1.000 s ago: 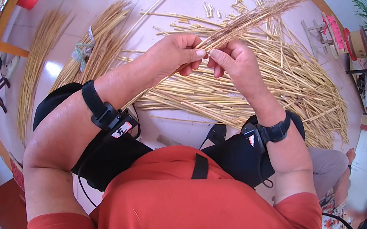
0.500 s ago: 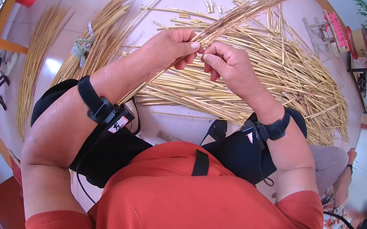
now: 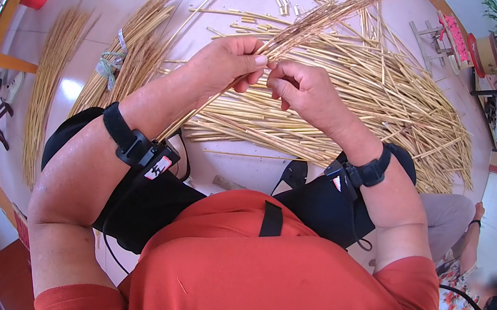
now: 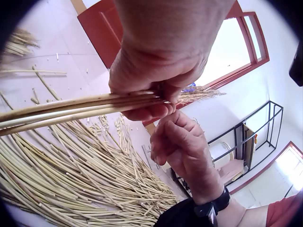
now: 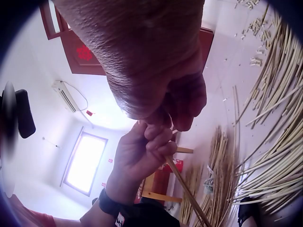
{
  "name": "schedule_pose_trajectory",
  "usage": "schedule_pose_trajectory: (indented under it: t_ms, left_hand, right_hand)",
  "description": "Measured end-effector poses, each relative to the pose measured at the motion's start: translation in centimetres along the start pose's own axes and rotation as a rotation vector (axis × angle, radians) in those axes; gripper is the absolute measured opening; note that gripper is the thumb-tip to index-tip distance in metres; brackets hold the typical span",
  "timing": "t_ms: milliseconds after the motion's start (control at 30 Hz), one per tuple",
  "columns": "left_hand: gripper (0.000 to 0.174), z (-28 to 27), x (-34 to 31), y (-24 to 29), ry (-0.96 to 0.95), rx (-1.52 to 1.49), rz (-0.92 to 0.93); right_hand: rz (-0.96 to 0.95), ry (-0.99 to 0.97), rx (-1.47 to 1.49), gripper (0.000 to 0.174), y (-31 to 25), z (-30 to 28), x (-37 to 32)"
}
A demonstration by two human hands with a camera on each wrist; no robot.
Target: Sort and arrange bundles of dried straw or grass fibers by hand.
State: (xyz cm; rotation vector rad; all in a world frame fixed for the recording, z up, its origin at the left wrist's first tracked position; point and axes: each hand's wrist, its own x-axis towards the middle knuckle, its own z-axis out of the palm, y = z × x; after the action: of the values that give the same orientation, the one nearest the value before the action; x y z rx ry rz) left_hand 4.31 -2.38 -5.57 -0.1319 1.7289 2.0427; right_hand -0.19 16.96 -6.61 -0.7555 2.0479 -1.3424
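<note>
My left hand (image 3: 232, 62) grips a thin bundle of reed stalks (image 4: 80, 108), its thumb on top. Brown feathery heads (image 3: 336, 12) fan out beyond the thumb, up and to the right. The bare stalk ends run back under the left wrist. Just below the grip is my right hand (image 3: 312, 93), fingers curled in and fingertips right at the left fingers and the bundle's underside. No stalk shows between the right thumb and forefinger, and I cannot tell whether they pinch something small. In the right wrist view the right fingers hide part of the left hand (image 5: 156, 142).
A wide pile of cut stalks (image 3: 346, 112) covers the floor ahead, with short cut pieces (image 3: 283, 6) beyond it. At the left lie a tied bundle (image 3: 115, 65) and a loose sheaf (image 3: 49, 83). A small stool (image 3: 430, 42) stands right, and another person's leg (image 3: 449, 213) shows lower right.
The right hand has dropped slightly down and left from the bundle, its fingers curling in. The left hand keeps its grip, with the bundle shifted slightly left.
</note>
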Motion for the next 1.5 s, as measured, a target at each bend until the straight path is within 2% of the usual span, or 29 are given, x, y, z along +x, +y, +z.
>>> schedule_pose_trajectory:
  t_ms: [267, 433, 567, 667, 733, 767, 833, 900, 967, 1133, 1467, 1500]
  left_hand:
    - [0.015, 0.0, -0.1, 0.1, 0.007, -0.025, -0.004]
    - [0.016, 0.1, -0.5, 0.6, 0.005, 0.016, -0.020]
    - [0.017, -0.1, -0.3, 0.0, 0.002, -0.012, -0.003]
    - [0.016, -0.2, -0.3, -0.1, 0.021, -0.001, -0.014]
    - [0.016, -0.2, -0.4, 0.2, 0.020, 0.009, -0.020]
    - [0.016, -0.2, -0.5, 0.3, 0.019, 0.019, -0.026]
    - [0.015, -0.2, -0.4, 0.0, 0.017, 0.018, -0.024]
    - [0.015, -0.2, -0.3, -0.2, 0.015, 0.015, -0.020]
    - [0.014, -0.1, -0.3, -0.3, 0.033, 0.010, -0.036]
    - [0.013, 0.1, 0.0, -0.6, 0.015, 0.058, -0.044]
    - [0.012, 0.1, 0.1, -1.4, 0.072, 0.130, -0.035]
    - [0.012, 0.1, 0.2, -1.5, 0.071, 0.129, -0.037]
  right_hand:
    - [0.048, 0.074, 0.002, 0.014, -0.7, -0.5, 0.0]
    - [0.060, 0.153, 0.155, 0.011, -1.0, -1.4, 0.2]
    - [0.030, 0.153, 0.236, 0.010, -0.6, -1.8, 0.2]
    - [0.011, 0.074, 0.281, 0.011, -0.4, -1.9, -0.1]
    - [-0.021, -0.202, 0.013, 0.013, -0.4, -2.0, -0.3]
    - [-0.021, -0.203, 0.013, 0.013, -0.3, -1.8, -0.4]
    - [-0.021, -0.016, -0.182, 0.014, 0.1, -1.2, -0.5]
    - [0.018, 0.001, -0.088, 0.015, 0.3, -1.4, -0.3]
    - [0.039, 0.090, 0.156, 0.018, 0.1, -1.4, -0.2]
    - [0.081, 0.022, 0.195, 0.020, -0.1, -1.0, -0.3]
    - [0.072, -0.093, -0.022, 0.018, 0.8, 0.4, -0.3]
    - [0.027, -0.109, -0.099, 0.016, 1.3, 0.5, -0.1]
